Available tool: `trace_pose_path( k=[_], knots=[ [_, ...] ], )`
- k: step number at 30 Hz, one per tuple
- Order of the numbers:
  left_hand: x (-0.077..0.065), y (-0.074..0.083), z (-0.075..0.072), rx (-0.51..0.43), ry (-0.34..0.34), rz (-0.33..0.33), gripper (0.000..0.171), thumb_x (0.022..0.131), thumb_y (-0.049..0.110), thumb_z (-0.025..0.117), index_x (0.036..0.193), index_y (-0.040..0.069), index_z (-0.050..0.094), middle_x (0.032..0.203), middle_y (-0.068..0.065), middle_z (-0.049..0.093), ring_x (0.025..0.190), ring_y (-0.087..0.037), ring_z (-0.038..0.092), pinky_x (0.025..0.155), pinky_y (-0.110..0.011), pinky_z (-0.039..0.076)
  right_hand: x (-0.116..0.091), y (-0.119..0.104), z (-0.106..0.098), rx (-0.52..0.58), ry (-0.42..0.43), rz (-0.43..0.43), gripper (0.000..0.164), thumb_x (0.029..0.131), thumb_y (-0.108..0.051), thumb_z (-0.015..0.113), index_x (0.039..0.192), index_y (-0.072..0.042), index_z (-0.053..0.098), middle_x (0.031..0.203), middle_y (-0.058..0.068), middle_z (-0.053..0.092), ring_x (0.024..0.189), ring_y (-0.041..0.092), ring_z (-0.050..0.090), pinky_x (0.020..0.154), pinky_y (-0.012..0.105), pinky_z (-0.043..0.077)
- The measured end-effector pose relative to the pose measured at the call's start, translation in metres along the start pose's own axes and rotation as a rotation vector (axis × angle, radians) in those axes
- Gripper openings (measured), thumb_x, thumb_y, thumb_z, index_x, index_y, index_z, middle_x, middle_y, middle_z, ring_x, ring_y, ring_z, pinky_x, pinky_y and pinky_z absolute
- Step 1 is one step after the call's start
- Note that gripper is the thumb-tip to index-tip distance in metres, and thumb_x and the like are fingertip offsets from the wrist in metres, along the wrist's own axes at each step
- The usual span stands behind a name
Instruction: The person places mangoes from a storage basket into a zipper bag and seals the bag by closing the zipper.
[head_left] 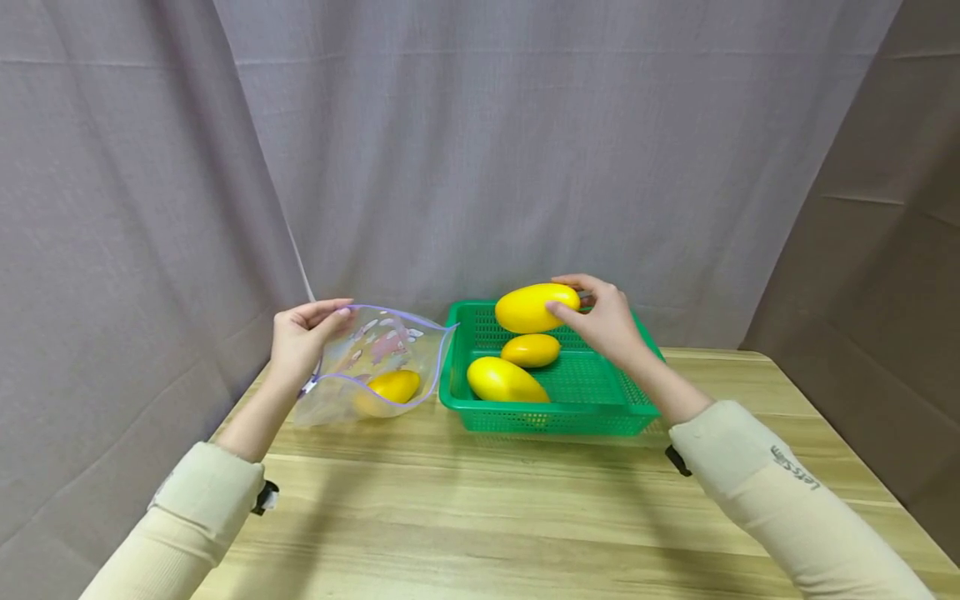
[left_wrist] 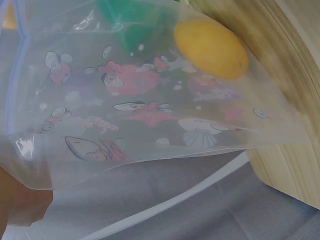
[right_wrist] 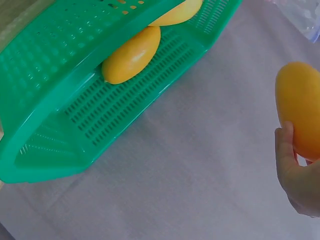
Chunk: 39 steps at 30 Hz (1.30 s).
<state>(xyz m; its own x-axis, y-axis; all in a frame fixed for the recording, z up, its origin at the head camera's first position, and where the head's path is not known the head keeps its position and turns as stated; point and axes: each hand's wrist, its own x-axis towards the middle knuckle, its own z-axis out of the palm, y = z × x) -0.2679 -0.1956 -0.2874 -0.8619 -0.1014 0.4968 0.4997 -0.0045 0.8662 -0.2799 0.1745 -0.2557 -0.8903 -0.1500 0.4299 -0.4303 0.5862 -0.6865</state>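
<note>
Pinched at its rim by my left hand (head_left: 303, 337), a clear zip bag (head_left: 382, 337) with a purple edge and printed cartoon figures gapes towards the basket. Inside the bag lies one yellow mango (left_wrist: 211, 49), low down near the table. My right hand (head_left: 603, 321) grips a large yellow mango (head_left: 534, 307) by its right end, thumb in front, above the green basket (head_left: 555, 408). Within the basket are two more mangoes: a smaller one (head_left: 531, 350) and a larger one (head_left: 506, 381), also partly visible in the right wrist view.
Basket and bag stand side by side on a wooden table (head_left: 480, 517), the bag's edge close to the basket's left rim. Grey curtains (head_left: 540, 150) hang behind the table and at both sides.
</note>
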Motion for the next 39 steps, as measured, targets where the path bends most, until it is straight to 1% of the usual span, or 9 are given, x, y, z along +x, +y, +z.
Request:
trace_pose_path(
  k=[2,7,10,16,22,30,33,36,39],
  knots=[
    [0.0,0.0,0.0,-0.004,0.0,-0.002,0.013,0.088,-0.006,0.059,0.098,-0.008,0.066,0.073,0.014,0.072,0.071,0.0,0.069,0.068,-0.018,0.055,-0.001,-0.001,0.001,0.007,0.01,-0.011,0.04,0.089,-0.022,0.065,0.124,-0.003,0.059,0.117,0.019,0.061,0.096,0.033,0.062,0.063,0.012,0.047],
    [0.0,0.0,0.001,0.006,-0.001,-0.005,0.026,0.088,-0.005,0.058,0.107,-0.024,0.057,0.073,0.015,0.072,0.071,0.0,0.069,0.068,-0.018,0.055,-0.004,-0.009,0.005,0.044,0.026,-0.027,0.039,0.091,-0.023,0.063,0.123,-0.003,0.058,0.114,0.018,0.061,0.093,0.031,0.062,0.064,0.011,0.047],
    [0.0,0.001,0.001,0.008,-0.001,-0.006,0.031,0.088,-0.005,0.058,0.109,-0.028,0.052,0.073,0.015,0.072,0.072,0.0,0.069,0.069,-0.018,0.055,-0.007,-0.014,0.01,0.076,0.024,-0.028,0.038,0.091,-0.023,0.063,0.123,-0.003,0.059,0.113,0.018,0.06,0.09,0.03,0.061,0.064,0.012,0.047],
    [0.0,0.001,0.001,-0.011,-0.003,-0.002,0.031,0.088,-0.006,0.058,0.108,-0.028,0.052,0.074,0.014,0.072,0.072,-0.001,0.069,0.069,-0.019,0.056,-0.013,-0.024,0.019,0.117,0.024,-0.038,0.036,0.09,-0.019,0.064,0.122,-0.002,0.059,0.113,0.018,0.06,0.088,0.029,0.06,0.064,0.014,0.049],
    [-0.001,0.0,0.001,-0.006,-0.001,0.002,0.032,0.088,-0.006,0.058,0.109,-0.029,0.05,0.073,0.015,0.072,0.071,0.0,0.069,0.068,-0.019,0.056,-0.02,-0.037,0.026,0.137,0.033,-0.036,0.037,0.088,-0.019,0.066,0.121,-0.003,0.059,0.113,0.015,0.06,0.087,0.027,0.06,0.063,0.016,0.05],
    [0.0,0.002,0.001,0.006,0.0,0.002,0.031,0.088,-0.006,0.058,0.109,-0.029,0.051,0.073,0.015,0.072,0.071,0.001,0.069,0.068,-0.018,0.055,-0.023,-0.051,0.035,0.198,0.023,-0.051,0.037,0.086,-0.019,0.068,0.12,-0.006,0.06,0.111,0.013,0.062,0.082,0.024,0.061,0.061,0.019,0.052],
    [0.0,0.002,0.0,0.01,-0.004,0.002,0.032,0.088,-0.006,0.058,0.109,-0.029,0.051,0.073,0.016,0.072,0.072,0.001,0.069,0.068,-0.018,0.055,-0.023,-0.055,0.038,0.208,0.018,-0.052,0.037,0.086,-0.019,0.068,0.121,-0.007,0.06,0.112,0.012,0.062,0.083,0.024,0.061,0.063,0.019,0.051],
    [-0.001,0.002,-0.001,0.016,-0.004,0.0,0.032,0.088,-0.005,0.058,0.109,-0.028,0.051,0.073,0.016,0.071,0.072,0.001,0.069,0.068,-0.018,0.055,-0.023,-0.059,0.041,0.217,0.012,-0.058,0.037,0.086,-0.018,0.068,0.121,-0.007,0.06,0.114,0.011,0.062,0.086,0.023,0.059,0.067,0.019,0.051],
    [-0.001,0.003,-0.002,0.02,0.002,-0.004,0.031,0.088,-0.005,0.059,0.109,-0.028,0.052,0.073,0.016,0.071,0.071,0.0,0.069,0.068,-0.018,0.055,-0.023,-0.065,0.045,0.231,0.0,-0.075,0.038,0.086,-0.016,0.068,0.122,-0.007,0.06,0.116,0.01,0.061,0.089,0.022,0.056,0.073,0.023,0.052]
  ],
)
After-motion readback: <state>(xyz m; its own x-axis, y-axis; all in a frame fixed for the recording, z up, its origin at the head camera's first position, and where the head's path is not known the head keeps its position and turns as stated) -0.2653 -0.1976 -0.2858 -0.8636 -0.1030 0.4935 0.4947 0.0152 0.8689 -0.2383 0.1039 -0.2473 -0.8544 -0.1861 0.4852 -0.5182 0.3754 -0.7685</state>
